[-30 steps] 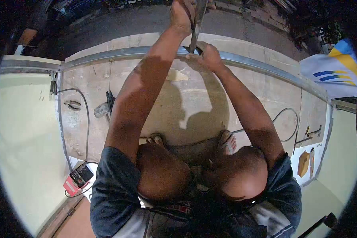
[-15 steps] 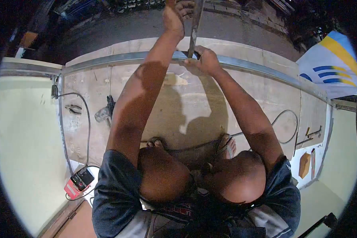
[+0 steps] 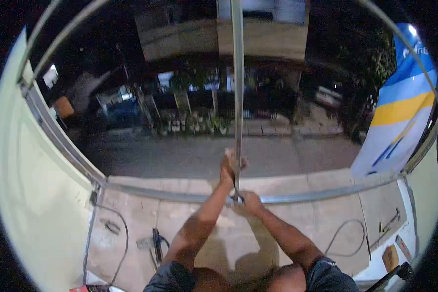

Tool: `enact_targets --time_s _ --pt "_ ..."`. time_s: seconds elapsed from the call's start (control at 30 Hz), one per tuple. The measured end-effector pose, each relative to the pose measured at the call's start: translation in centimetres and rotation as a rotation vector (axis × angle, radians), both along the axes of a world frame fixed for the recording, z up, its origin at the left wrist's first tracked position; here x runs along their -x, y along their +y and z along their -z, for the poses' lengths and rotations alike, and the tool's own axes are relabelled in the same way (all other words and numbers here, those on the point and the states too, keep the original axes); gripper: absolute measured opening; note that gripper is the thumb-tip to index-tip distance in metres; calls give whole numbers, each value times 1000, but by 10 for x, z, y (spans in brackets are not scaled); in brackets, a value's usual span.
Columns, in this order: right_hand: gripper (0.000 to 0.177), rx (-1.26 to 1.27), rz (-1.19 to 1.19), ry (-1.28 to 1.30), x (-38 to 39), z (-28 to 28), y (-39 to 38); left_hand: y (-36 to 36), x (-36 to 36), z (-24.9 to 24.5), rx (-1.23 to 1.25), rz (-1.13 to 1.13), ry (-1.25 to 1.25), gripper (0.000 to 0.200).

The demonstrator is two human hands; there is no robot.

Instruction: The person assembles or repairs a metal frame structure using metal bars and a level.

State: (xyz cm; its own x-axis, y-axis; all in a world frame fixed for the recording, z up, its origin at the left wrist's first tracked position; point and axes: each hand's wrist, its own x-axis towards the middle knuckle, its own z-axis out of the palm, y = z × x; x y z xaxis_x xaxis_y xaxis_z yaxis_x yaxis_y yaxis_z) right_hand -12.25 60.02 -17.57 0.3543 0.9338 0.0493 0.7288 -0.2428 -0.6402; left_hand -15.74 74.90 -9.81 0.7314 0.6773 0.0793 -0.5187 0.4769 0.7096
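An upright metal post [image 3: 238, 97] rises from a long horizontal metal rail [image 3: 297, 198] lying across the wooden platform. Above the rail, my left hand [image 3: 232, 164] is wrapped round the post. My right hand [image 3: 250, 201] is closed low down, where the post meets the rail; a small dark piece shows beside its fingers, too small to name. The exact contact of the right fingertips is hard to see.
Pliers [image 3: 110, 226], a hammer [image 3: 145, 242] and a dark clamp-like tool [image 3: 157, 243] lie at left. A cable [image 3: 126, 243] curls beside them. Another hammer [image 3: 397, 214] lies at right, near a banner [image 3: 399, 112]. A street lies beyond.
The view has tilted up, so the hands and rail appear lower and more of the post and street shows. My left hand still holds the post; my right remains at its foot.
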Motion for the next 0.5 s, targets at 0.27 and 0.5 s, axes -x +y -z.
enact_targets --time_s 0.27,0.5 --pt "65 -104 -18 -89 -9 29 5 -23 28 -42 -250 13 1 70" --pt "55 -112 -22 -125 -2 11 0 -22 32 -94 -295 -68 -189 69"
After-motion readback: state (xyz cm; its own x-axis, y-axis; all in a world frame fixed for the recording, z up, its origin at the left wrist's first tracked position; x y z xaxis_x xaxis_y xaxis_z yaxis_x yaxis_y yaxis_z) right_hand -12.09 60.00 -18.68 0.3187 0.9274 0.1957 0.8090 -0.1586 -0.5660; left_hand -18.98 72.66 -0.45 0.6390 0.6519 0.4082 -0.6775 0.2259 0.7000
